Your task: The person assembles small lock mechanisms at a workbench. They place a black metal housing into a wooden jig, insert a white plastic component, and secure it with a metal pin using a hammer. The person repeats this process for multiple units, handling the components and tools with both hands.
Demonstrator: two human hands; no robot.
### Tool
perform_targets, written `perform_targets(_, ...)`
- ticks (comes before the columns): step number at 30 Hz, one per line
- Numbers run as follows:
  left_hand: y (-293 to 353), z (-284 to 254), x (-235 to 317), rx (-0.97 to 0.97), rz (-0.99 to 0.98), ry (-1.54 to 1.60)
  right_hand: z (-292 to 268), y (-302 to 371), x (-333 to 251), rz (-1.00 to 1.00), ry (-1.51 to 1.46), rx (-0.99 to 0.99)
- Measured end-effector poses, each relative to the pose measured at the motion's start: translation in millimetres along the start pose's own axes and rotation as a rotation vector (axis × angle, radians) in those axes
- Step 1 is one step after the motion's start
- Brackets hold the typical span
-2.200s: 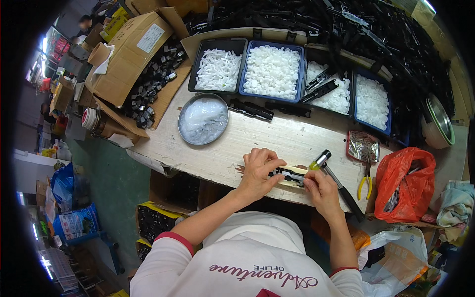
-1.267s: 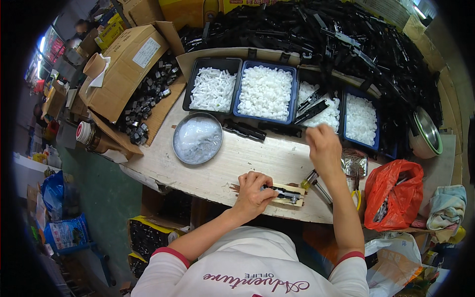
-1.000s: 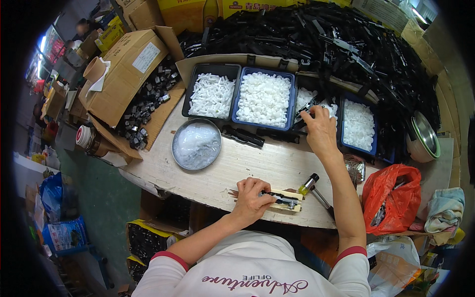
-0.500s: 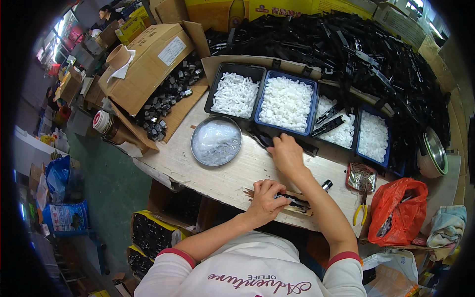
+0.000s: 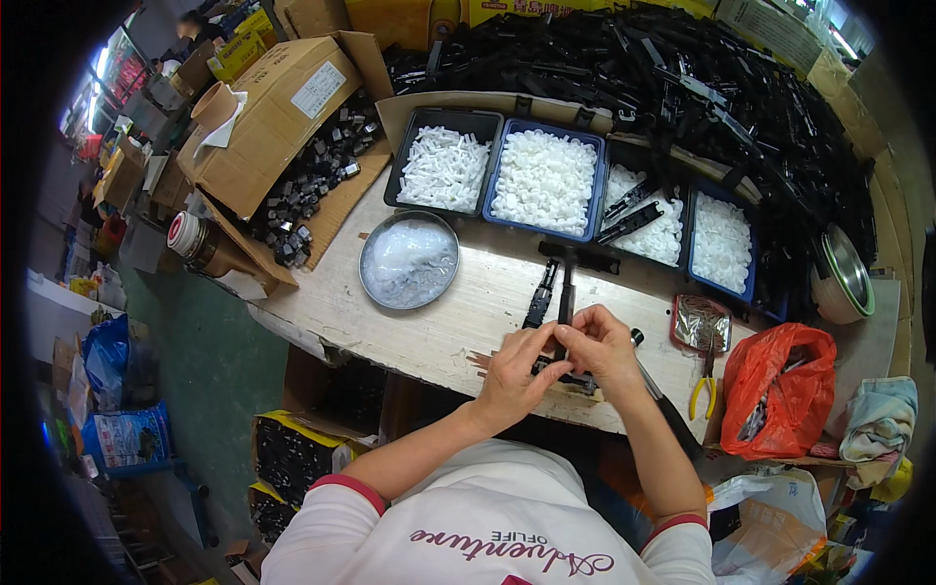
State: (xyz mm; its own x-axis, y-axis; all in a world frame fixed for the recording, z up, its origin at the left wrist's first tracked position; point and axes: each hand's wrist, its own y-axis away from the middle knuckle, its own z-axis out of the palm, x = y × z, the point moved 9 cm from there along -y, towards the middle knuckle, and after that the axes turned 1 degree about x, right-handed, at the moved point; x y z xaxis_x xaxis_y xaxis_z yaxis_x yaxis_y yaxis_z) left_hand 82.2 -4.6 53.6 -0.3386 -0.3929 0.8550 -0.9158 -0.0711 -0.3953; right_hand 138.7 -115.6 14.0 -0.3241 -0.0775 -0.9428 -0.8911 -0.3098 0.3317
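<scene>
My left hand and my right hand meet near the table's front edge. Fingers of both are closed round the lower end of a long, narrow black part that points away from me. Just left of it lies another black slotted part. Beneath my fingers is a black metal-and-plastic piece, mostly hidden. Beside my right forearm a hammer-like tool with a black grip lies slanted over the edge.
A round metal dish holds clear, wet-looking stuff. Behind stand a black bin and a blue bin of small white pieces, with more bins rightward. Black parts are heaped behind. Yellow-handled pliers and a red bag are right.
My right hand has come back from near the bins to my left hand, bringing the long black part. Another black part now lies left of it. The hammer-like tool shows more fully.
</scene>
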Motion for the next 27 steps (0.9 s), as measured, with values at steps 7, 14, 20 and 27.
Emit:
perform_targets(7,3.3,-6.9,-31.4,-0.247,-0.309,0.221,10.2,62.5,-83.6,-0.996,1.109,0.313)
perform_targets(14,-5.4,-7.6,-17.3,-0.482,-0.231,0.236,24.4,66.8,-56.3,-0.966,1.158,0.069)
perform_targets(20,6.6,-14.4,-19.3,-0.436,0.039,-0.287,26.5,60.7,-21.3,-0.757,1.056,0.107)
perform_targets(27,8.5,-13.6,-27.5,-0.412,0.079,-0.363,31.1,56.7,-14.9,-0.711,1.057,0.123)
